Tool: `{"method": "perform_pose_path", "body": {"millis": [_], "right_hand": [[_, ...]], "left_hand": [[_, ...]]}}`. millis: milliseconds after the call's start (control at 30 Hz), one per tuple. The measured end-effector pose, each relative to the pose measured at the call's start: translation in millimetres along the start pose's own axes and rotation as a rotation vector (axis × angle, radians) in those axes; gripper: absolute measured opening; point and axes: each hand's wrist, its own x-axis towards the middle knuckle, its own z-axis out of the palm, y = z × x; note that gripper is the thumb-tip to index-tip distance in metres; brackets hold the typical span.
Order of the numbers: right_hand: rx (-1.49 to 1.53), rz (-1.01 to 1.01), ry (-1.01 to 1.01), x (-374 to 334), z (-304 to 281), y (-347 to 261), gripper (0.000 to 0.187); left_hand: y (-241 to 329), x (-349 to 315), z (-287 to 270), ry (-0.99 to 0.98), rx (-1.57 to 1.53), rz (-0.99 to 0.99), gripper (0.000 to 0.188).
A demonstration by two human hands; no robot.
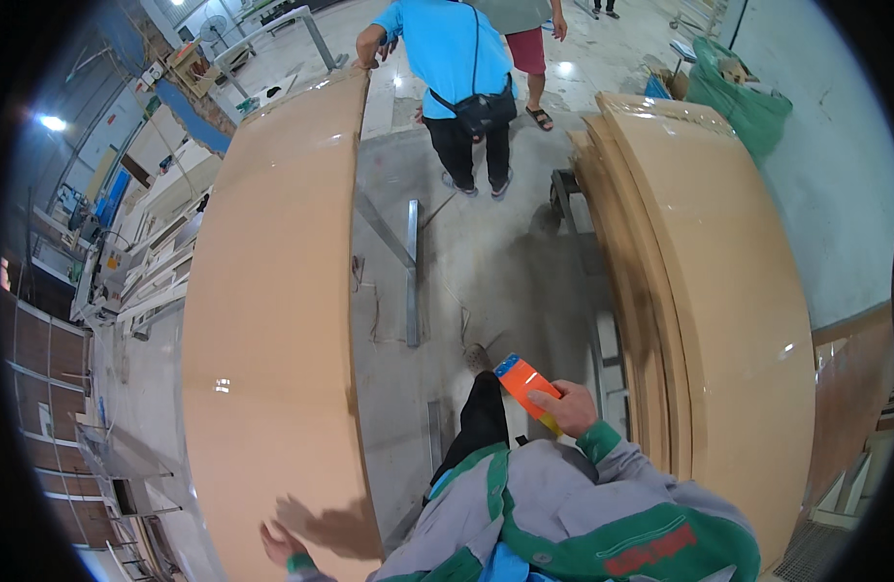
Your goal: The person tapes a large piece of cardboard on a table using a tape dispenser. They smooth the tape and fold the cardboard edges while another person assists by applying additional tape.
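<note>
My right hand (570,408) grips a flat orange packet (527,385) with a blue end and some yellow near the fingers. It holds the packet in front of my body, between the two stacks. What the packet contains does not show. My left hand (280,545) is over the near end of a long tan panel (262,291) wrapped in shiny clear film. Its fingers are stretched out and hold nothing, and their shadow falls on the panel. Whether the fingertips touch the film I cannot tell.
On the right, several wrapped tan panels (728,281) lie stacked on a metal frame. A metal bar (413,272) shows low beside the left panel. Ahead, a person in blue (456,58) stands in the aisle, with another person beyond. A green sack (733,92) leans by the wall.
</note>
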Motion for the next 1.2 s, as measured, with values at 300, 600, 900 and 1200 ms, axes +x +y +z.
{"method": "perform_pose_path", "body": {"millis": [300,600,900,1200], "right_hand": [[-0.083,-0.142,-0.147,193,-37,-193,0.056],[0.167,-0.068,-0.225,371,-58,-308,0.050],[0.160,-0.511,-0.628,624,14,-507,0.059],[-0.550,-1.615,-0.482,800,211,-636,0.034]], "left_hand": [[529,226,214,-0.063,-0.256,0.693,0.068],[800,351,321,-0.251,-0.059,0.267,0.099],[815,357,329,-0.124,0.048,0.336,0.081],[826,360,327,-0.097,0.060,0.346,0.068]]}}
